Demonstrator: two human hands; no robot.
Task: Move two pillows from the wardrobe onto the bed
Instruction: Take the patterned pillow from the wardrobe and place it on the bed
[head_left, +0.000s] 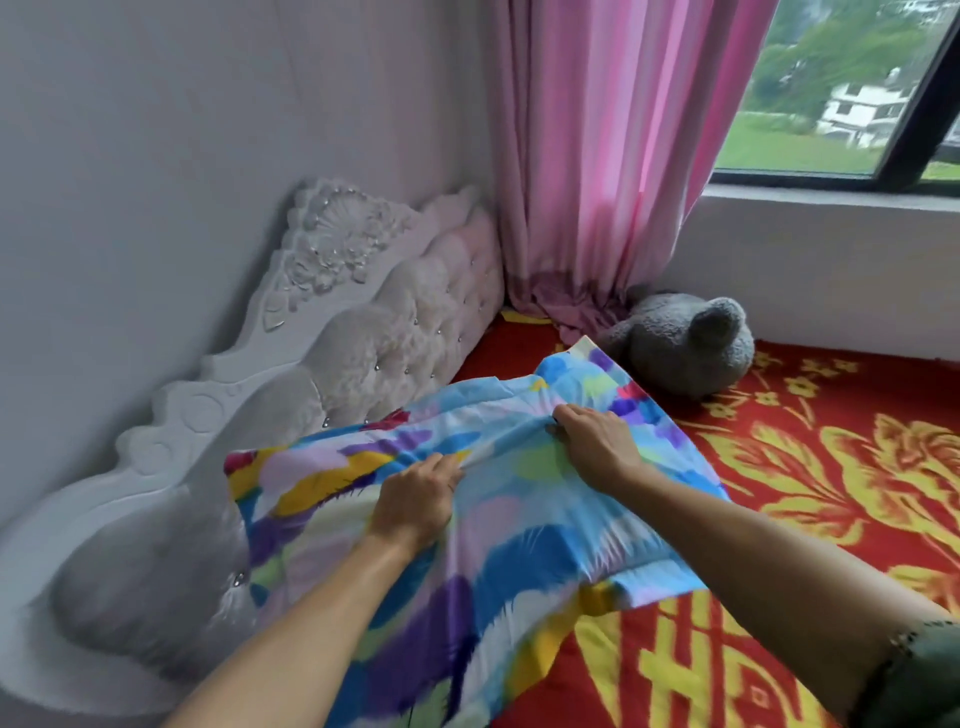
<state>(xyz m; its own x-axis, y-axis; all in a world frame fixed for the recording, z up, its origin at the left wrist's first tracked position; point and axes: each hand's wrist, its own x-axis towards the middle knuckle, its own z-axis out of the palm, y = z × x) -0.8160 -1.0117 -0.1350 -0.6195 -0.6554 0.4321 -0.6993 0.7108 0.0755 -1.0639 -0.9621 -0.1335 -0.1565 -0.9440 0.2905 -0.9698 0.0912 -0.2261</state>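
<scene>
Multicoloured soft cloth pillow (467, 499), bunched in both your hands (415, 499) (597, 441), lies beside the headboard (332, 332) on the red-and-gold bed (831, 467), open to its right.

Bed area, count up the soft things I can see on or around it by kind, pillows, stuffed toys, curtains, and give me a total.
Pillows: 1, the multicoloured pillow, gripped by the left hand and right hand
Stuffed toys: 1, the grey plush toy
Curtains: 1, the pink curtain
Total: 3
</scene>
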